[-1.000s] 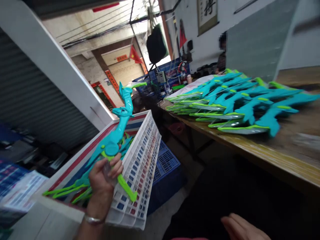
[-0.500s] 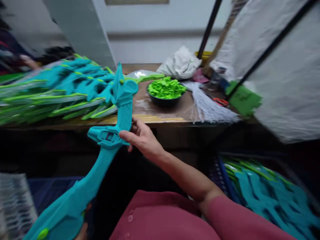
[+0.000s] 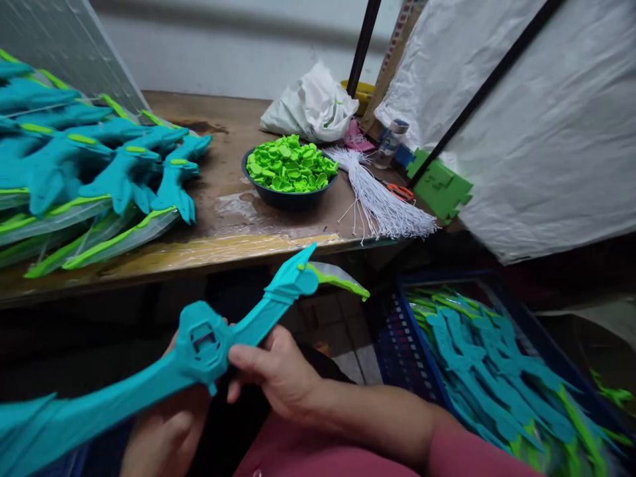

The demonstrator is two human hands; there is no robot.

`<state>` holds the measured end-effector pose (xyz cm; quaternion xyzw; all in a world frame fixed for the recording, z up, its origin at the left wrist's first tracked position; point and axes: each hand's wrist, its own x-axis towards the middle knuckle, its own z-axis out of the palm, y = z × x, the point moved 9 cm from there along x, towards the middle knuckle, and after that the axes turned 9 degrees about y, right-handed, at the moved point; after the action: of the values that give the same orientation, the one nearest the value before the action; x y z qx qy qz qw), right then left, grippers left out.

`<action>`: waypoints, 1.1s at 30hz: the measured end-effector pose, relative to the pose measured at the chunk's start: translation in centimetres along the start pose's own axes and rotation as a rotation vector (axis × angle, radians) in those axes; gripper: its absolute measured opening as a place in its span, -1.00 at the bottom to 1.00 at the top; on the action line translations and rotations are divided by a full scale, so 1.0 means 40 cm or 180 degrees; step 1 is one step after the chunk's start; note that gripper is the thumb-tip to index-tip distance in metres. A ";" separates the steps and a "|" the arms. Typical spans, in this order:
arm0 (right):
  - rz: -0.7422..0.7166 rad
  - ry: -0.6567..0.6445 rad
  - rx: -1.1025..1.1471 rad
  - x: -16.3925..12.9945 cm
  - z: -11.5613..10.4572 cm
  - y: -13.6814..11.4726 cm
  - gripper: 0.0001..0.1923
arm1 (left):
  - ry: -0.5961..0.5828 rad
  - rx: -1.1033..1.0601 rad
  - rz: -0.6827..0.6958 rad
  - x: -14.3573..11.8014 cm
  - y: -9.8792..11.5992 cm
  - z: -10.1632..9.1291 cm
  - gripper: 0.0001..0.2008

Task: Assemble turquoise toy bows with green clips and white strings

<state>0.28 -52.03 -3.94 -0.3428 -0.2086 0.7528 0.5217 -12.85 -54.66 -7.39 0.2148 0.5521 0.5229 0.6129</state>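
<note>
A long teal plastic toy bow (image 3: pixel 114 401) slants across my lap, its octagonal middle with a recessed slot facing up. My right hand (image 3: pixel 285 374) grips it just right of that middle, thumb on top and fingers wrapped behind. From underneath, my left hand (image 3: pixel 171 424) supports the bow near the middle; its fingers are mostly hidden behind the plastic. At the bow's upper tip sticks out a clear blade with a lime-green edge (image 3: pixel 348 283). The bow's lower end runs out of view at the left.
On the workbench (image 3: pixel 223 242) stand stacked teal bows (image 3: pixel 119 162), a dark bowl (image 3: pixel 293 199) of lime-green plastic pieces (image 3: pixel 293 165), a white bag (image 3: pixel 313 103), white strings (image 3: pixel 377 199) and orange-handled scissors (image 3: pixel 400 192). A blue crate (image 3: pixel 397 331) with more bows stands low at right.
The bow has swung from steep to flatter and come down toward my lap. My left hand has moved up from its lower end to near the middle. The view has turned right.
</note>
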 end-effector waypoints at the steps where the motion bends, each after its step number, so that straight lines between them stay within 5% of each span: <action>1: 0.0056 -0.0103 -0.0318 0.002 -0.003 0.010 -0.53 | 0.0058 -0.0092 -0.0001 0.008 -0.001 0.011 -0.32; 4: 0.0016 -0.1156 -0.2213 -0.021 0.014 -0.023 -0.57 | 0.0344 -0.0345 -0.0112 0.024 -0.012 0.007 -0.39; 6: -0.0518 -0.1829 -0.3554 -0.031 0.025 -0.120 -0.58 | 0.0503 -0.0513 -0.0264 0.034 -0.029 -0.013 -0.47; 7: -0.0971 -0.1755 -0.3951 -0.012 0.024 -0.205 -0.62 | 0.0573 -0.0571 -0.0318 0.039 -0.038 -0.024 -0.48; 12: -0.3132 0.0707 -0.5502 0.225 -0.036 -0.696 -0.81 | 0.0671 -0.0396 -0.0526 0.046 -0.103 -0.056 -0.43; 15: -0.2819 0.1783 -0.6928 0.412 -0.120 -0.826 -0.79 | 0.0505 -0.0146 -0.0631 0.037 -0.152 -0.059 -0.40; 20: -0.2266 0.2156 -0.7508 0.550 -0.211 -0.871 -0.77 | 0.0553 -0.0127 -0.0775 0.030 -0.201 -0.080 -0.48; 23: -0.2249 0.2158 -0.7517 0.565 -0.230 -0.872 -0.73 | 0.0476 -0.0330 -0.0646 0.035 -0.177 -0.045 -0.37; 25: -0.2354 0.2097 -0.7483 0.567 -0.235 -0.877 -0.52 | 0.0366 -0.0477 -0.0495 0.039 -0.150 -0.010 -0.30; 28: -0.2572 0.2014 -0.7315 0.556 -0.232 -0.890 -0.26 | 0.0190 -0.0570 -0.0359 0.043 -0.129 0.023 -0.29; 33: -0.3324 0.2222 -0.6885 0.431 -0.131 -0.865 -0.59 | -0.0001 -0.0717 -0.0184 0.032 -0.128 0.021 -0.35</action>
<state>22.54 -23.52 10.60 -0.6529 -0.6812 -0.2318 0.2364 -10.23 -55.14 -12.03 0.1287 0.4957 0.5637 0.6480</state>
